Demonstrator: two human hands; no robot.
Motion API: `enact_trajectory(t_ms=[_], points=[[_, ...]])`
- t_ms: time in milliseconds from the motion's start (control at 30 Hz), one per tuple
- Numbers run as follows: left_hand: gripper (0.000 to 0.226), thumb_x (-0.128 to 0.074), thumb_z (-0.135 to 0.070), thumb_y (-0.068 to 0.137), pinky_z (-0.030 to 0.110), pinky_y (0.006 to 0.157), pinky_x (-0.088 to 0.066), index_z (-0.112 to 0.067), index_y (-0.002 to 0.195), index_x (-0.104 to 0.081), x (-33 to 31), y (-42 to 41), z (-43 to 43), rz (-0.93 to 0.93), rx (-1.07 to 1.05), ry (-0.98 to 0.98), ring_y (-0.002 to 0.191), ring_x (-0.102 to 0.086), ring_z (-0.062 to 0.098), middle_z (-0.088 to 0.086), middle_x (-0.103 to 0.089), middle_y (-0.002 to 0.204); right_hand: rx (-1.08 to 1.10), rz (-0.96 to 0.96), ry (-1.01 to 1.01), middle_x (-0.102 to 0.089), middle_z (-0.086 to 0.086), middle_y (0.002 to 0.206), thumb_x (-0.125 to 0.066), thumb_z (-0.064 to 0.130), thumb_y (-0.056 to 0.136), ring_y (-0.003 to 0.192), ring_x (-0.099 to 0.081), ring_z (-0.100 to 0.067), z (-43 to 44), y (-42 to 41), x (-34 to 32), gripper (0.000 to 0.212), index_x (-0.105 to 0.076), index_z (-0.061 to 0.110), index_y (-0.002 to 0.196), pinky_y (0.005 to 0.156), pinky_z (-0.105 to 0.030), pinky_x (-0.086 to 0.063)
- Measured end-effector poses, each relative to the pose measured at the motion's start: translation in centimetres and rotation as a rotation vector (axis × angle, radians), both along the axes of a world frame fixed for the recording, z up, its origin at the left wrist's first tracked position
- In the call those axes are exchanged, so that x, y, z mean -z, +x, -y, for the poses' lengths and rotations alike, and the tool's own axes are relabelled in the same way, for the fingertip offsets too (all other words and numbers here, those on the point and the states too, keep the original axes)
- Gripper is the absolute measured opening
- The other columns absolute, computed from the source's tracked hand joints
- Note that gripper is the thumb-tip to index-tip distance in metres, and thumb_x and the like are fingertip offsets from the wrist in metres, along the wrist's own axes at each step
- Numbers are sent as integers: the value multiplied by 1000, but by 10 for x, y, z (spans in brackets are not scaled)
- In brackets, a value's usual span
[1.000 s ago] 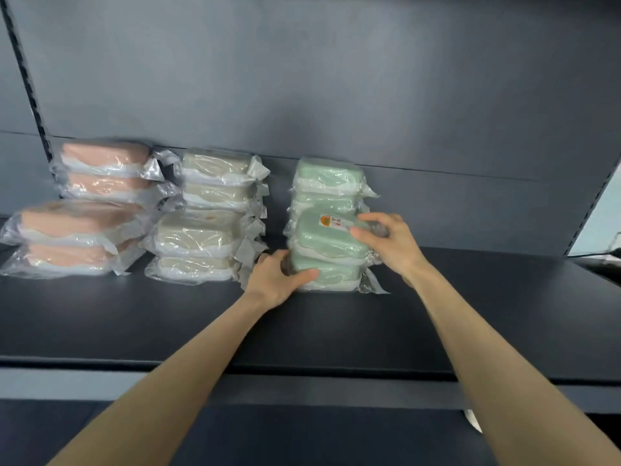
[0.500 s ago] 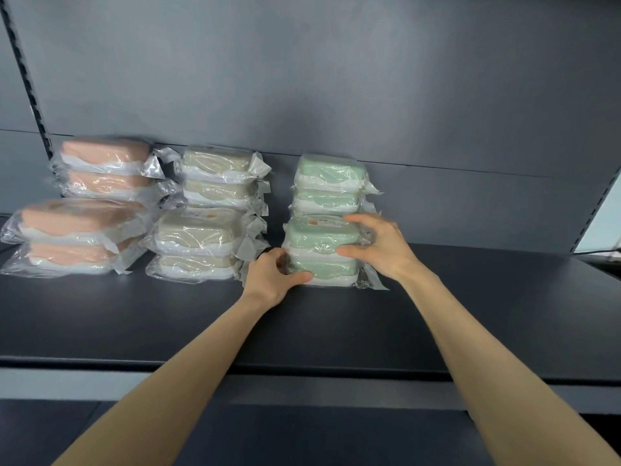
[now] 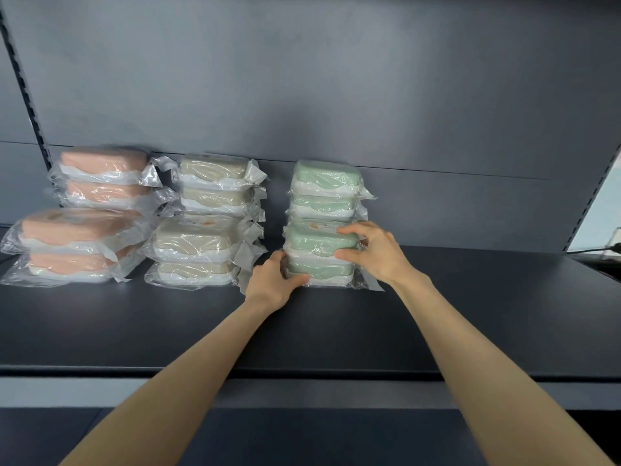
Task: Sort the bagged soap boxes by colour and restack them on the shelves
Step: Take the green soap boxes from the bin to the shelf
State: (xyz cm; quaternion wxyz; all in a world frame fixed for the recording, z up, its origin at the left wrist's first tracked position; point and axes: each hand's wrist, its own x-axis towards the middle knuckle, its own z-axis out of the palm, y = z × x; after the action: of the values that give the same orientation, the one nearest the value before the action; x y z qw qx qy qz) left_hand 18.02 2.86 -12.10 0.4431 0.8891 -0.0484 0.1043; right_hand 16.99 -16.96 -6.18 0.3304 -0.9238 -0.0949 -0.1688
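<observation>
**Both hands on the front green stack**

On the dark shelf [image 3: 336, 331], the bagged soap boxes stand in three colour groups, each with a two-high stack in front and another two-high stack behind it against the grey back panel [image 3: 302, 79]. The pink stacks [image 3: 67, 243] are at the left, the beige stacks [image 3: 195, 250] are in the middle, and the green ones are at the right.

The person is reaching in with both bare arms to the front green pair. The right hand [image 3: 376, 253] holds the right end of the upper green box [image 3: 316, 238]. Its fingers [image 3: 353, 230] curl over the top and its thumb presses the front face. That box lies flat on the lower green box [image 3: 319, 269], which rests on the shelf.

The left hand [image 3: 272, 280] is at the left end of this pair, low down. Its thumb lies along the bottom front edge of the lower green box and its fingers wrap round the corner, clamping on the wrapping there.

The rear green stack [image 3: 324, 186] stands just behind, touching or nearly touching the front pair. Loose plastic flaps stick out from the ends of the bags.
</observation>
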Motion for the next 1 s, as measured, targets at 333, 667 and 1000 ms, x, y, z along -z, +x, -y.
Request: enact_trajectory(t_ms=[333, 667, 1000], points=[[53, -68, -33, 85, 27, 88, -39, -10, 128, -48, -10, -7, 0, -71, 37, 37, 113, -53, 26, 6, -59, 111, 12, -33, -87, -45, 3, 144, -76, 32, 81, 130, -43, -23, -4, 0, -6, 50, -58, 28, 128, 109, -43, -36], [54, -66, -31, 85, 30, 89, -41, -7, 129, -46, -33, -46, -8, 13, 61, 199, 115, -52, 28, 11, -57, 122, 16, -79, -129, -27, -5, 151, -73, 22, 83, 138, -29, -28, -2, -31, -30, 65, -45, 23, 141, 114, -42, -28], [57, -62, -34, 89, 45, 104, -35, -13, 139, -42, -123, -175, 37, 394, 5, 348, 126, -38, 33, 14, -48, 132, 117, 195, -242, -20, -6, 155, -63, 27, 91, 140, -25, -28, 55, -167, -74, 55, -42, 22, 141, 108, -46, -34]])
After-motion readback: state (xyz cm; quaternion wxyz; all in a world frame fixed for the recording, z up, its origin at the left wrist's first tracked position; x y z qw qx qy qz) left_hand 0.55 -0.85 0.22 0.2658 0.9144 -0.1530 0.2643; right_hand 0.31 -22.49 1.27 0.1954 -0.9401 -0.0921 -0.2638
